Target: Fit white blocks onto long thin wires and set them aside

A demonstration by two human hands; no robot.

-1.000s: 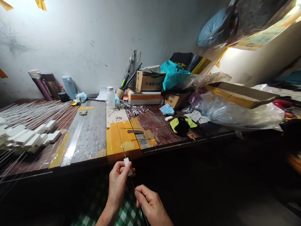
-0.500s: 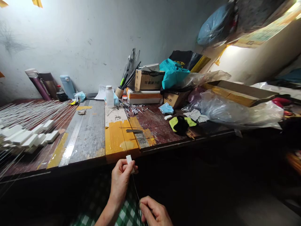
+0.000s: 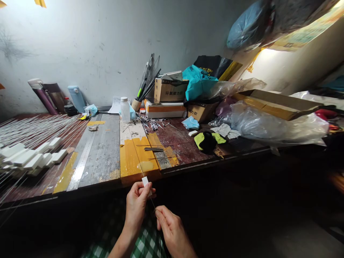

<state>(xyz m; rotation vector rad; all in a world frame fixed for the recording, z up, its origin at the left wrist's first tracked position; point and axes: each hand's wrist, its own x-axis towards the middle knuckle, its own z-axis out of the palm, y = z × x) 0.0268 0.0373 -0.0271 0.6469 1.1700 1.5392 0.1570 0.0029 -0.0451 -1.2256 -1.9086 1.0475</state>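
Just off the bench's front edge, my left hand (image 3: 137, 200) pinches a small white block (image 3: 145, 181) between thumb and fingers. A thin wire (image 3: 138, 159) sticks out of the block's far end, over the yellow-taped board (image 3: 127, 154). Below and to the right, my right hand (image 3: 169, 224) has its thumb and forefinger closed on the near part of the wire, a short way from the block. Its other fingers are curled.
White blocks with rods (image 3: 33, 157) are piled at the left beside a steel ruler (image 3: 83, 157). A white bottle (image 3: 125, 110), cardboard boxes (image 3: 170, 90), a black and green cloth (image 3: 206, 141) and plastic bags (image 3: 258, 120) stand or lie farther back and right.
My right hand has moved up and slightly left, closer to the block. More wire now reaches out past the block's far end. My left hand has shifted slightly left with the block.
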